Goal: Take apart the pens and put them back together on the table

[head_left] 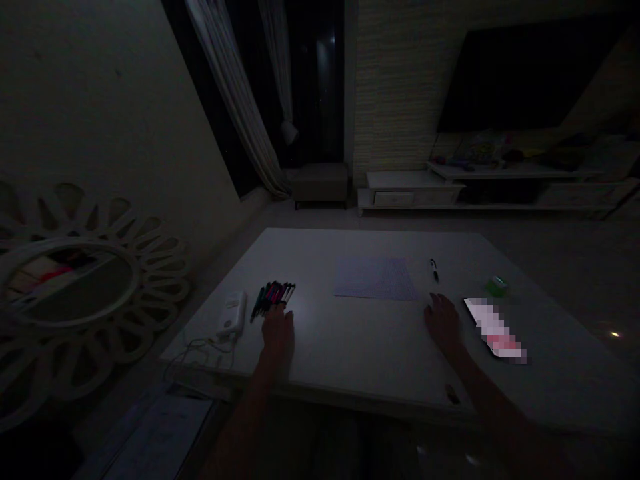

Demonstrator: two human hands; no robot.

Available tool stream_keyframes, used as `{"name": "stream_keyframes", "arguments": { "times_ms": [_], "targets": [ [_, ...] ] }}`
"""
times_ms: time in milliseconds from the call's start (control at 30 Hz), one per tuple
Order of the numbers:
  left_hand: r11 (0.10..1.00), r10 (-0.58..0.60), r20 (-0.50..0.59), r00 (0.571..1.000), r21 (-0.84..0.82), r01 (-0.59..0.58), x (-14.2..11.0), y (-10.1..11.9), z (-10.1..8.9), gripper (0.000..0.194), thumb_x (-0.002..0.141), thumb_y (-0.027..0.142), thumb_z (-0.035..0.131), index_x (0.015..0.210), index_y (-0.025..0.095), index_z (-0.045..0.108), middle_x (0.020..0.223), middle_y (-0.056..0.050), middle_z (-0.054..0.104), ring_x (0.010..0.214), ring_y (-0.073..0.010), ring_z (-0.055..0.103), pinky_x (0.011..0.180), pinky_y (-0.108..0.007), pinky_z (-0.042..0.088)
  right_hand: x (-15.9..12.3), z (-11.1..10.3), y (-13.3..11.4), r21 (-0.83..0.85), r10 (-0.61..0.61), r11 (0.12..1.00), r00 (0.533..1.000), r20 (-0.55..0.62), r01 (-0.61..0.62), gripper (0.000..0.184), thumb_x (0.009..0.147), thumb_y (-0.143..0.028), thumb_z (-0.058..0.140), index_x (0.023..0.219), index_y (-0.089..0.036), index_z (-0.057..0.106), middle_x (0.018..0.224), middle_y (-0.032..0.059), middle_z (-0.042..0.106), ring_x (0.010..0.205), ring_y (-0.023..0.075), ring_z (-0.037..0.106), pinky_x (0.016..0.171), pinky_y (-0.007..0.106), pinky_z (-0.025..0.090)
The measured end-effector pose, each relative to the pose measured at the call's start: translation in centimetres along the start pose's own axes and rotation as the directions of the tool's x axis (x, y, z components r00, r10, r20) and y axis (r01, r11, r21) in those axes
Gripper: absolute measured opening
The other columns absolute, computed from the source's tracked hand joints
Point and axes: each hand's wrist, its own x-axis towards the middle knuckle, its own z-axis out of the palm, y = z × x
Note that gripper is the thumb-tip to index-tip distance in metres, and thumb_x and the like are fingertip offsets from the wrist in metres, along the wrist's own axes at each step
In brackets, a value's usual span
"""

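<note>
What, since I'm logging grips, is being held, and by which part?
The right hand holds nothing. The left hand is at the near ends of the pens; any grip is unclear.

Dim room, faint tabletop glare

White table (350, 347) bearing pens (273, 298), patterned sheet (376, 278), lit phone (495, 328).
</note>
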Motion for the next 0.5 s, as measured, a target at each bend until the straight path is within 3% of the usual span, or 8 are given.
{"name": "stream_keyframes", "arguments": {
  "times_ms": [100, 233, 500],
  "targets": [
    [0.998, -0.039, 0.064, 0.997, 0.042, 0.037, 0.9, 0.4, -0.2, 0.020, 0.087, 0.024, 0.046, 0.100, 0.013, 0.057, 0.105, -0.012, 0.059, 0.092, -0.0206, 0.057, 0.076, -0.030, 0.043, -2.4, -1.2, -0.7, 0.040, -0.025, 0.999, 0.999, -0.041, 0.026, 0.041, 0.084, -0.028, 0.040, 0.120, -0.012, 0.053, 0.123, 0.0181, 0.052, 0.112, 0.0285, 0.047, 0.090, 0.043, 0.041],
    [0.996, -0.081, 0.055, 0.995, 0.047, 0.079, 1.7, 0.3, -0.1, 0.021, 0.089, 0.023, 0.043, 0.100, 0.011, 0.055, 0.100, -0.013, 0.060, 0.091, -0.0226, 0.058, 0.075, -0.031, 0.043, -4.3, -2.7, -1.3, 0.094, -0.026, 0.995, 0.996, -0.083, 0.033, 0.036, 0.085, -0.029, 0.040, 0.115, -0.015, 0.056, 0.120, 0.0164, 0.052, 0.111, 0.0276, 0.047, 0.089, 0.043, 0.042],
    [0.990, -0.061, 0.093, 0.994, 0.132, 0.048, 3.4, -0.6, 0.5, 0.020, 0.090, 0.022, 0.040, 0.096, 0.011, 0.055, 0.100, -0.013, 0.058, 0.090, -0.0238, 0.057, 0.076, -0.033, 0.043, -4.2, -3.3, -2.1, 0.132, -0.001, 0.991, 0.992, -0.125, 0.018, 0.032, 0.086, -0.030, 0.040, 0.106, -0.016, 0.060, 0.117, 0.0158, 0.053, 0.108, 0.0274, 0.048, 0.089, 0.043, 0.042]
  ]
}}
